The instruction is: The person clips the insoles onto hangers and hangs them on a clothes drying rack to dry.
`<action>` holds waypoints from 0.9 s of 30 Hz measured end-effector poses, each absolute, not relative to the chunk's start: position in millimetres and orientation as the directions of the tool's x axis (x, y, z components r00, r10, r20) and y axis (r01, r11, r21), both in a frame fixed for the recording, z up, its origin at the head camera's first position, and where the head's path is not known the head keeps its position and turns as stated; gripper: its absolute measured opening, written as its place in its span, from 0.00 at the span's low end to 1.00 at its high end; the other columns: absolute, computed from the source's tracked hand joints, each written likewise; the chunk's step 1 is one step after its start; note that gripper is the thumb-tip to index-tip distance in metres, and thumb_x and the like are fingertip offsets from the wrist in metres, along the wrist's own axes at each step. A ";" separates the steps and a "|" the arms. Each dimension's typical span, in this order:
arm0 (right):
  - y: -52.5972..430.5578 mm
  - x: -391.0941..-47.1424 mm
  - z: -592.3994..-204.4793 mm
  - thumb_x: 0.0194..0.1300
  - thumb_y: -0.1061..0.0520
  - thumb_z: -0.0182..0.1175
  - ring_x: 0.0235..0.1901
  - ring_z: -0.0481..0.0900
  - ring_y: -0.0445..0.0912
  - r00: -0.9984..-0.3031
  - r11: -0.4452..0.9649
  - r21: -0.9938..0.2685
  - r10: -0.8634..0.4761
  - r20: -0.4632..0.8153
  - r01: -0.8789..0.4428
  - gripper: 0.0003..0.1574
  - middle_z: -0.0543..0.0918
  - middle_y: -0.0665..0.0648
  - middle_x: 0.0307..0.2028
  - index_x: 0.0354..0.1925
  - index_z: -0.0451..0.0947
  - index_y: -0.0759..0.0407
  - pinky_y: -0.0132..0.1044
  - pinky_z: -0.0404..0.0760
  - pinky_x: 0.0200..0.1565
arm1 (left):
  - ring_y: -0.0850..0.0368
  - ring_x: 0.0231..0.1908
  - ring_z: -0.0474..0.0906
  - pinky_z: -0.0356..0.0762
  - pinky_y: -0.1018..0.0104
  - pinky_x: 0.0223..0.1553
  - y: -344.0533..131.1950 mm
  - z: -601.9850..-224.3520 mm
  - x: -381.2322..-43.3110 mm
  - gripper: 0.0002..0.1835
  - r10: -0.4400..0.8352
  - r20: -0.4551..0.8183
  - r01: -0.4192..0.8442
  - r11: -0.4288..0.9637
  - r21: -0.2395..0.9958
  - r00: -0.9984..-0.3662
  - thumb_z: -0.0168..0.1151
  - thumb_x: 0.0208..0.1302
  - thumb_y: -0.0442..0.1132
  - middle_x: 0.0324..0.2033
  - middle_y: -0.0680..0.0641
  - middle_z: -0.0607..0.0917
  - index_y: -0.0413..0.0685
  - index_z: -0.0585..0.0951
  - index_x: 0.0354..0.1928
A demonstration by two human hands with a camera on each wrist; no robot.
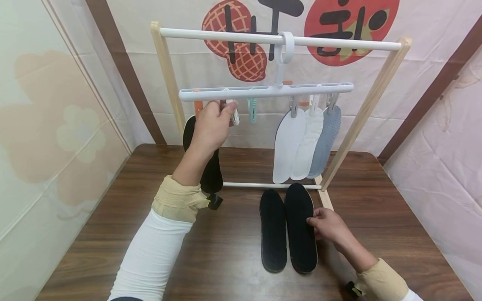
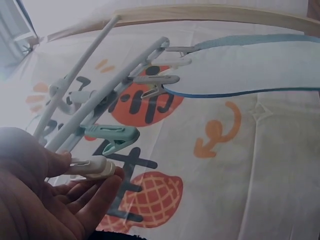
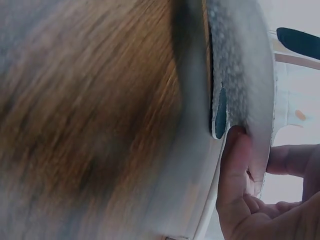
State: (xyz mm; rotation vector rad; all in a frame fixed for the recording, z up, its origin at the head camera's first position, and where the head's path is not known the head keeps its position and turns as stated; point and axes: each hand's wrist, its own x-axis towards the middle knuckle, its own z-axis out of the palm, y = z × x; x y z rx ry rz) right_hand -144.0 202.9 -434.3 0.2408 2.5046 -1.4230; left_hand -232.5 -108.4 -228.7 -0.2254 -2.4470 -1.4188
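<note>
My left hand (image 1: 212, 125) is up at the hanger bar, where thumb and fingers grip a white clothespin (image 2: 95, 166) hanging from it. Beside that clothespin dangles a teal one (image 1: 252, 110). Lower right, my right hand (image 1: 331, 225) pinches the edge of a black insole (image 1: 301, 234) between thumb and fingers; its speckled grey underside (image 3: 235, 65) faces the right wrist view. Just left of it lies a second black insole (image 1: 273, 234) on the table. Behind my left forearm another black insole (image 1: 212, 177) hangs below an orange clothespin (image 1: 198, 108), partly hidden by the arm.
The white hanger (image 1: 226, 93) hooks over the top rod (image 1: 226, 36) of a wood-sided rack. On its right side hang a white insole (image 1: 288, 146), a fluffy white one (image 1: 309, 146) and a grey-blue one (image 1: 326, 142). The rack's low rod (image 1: 256, 185) crosses above the brown table (image 1: 226, 259).
</note>
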 end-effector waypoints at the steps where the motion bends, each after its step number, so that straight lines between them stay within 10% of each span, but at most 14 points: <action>1: 203.0 -143.1 -433.3 0.70 0.62 0.57 0.24 0.80 0.45 -0.956 0.514 -0.816 0.028 -0.293 0.265 0.08 0.77 0.59 0.28 0.34 0.71 0.66 0.42 0.84 0.29 | 0.52 0.43 0.75 0.75 0.59 0.47 -108.4 -228.7 -232.6 0.20 -0.021 0.339 0.282 0.506 0.815 -0.941 0.50 0.79 0.49 0.43 0.42 0.80 0.38 0.76 0.55; 27: 195.4 -133.3 -429.2 0.64 0.62 0.63 0.19 0.73 0.43 -0.967 0.614 -0.770 -0.047 -0.251 0.170 0.03 0.74 0.50 0.21 0.36 0.79 0.62 0.37 0.74 0.25 | 0.50 0.43 0.71 0.67 0.61 0.41 -106.7 -229.6 -230.4 0.21 -0.045 0.371 0.307 0.476 0.825 -0.928 0.50 0.79 0.49 0.45 0.41 0.79 0.38 0.76 0.57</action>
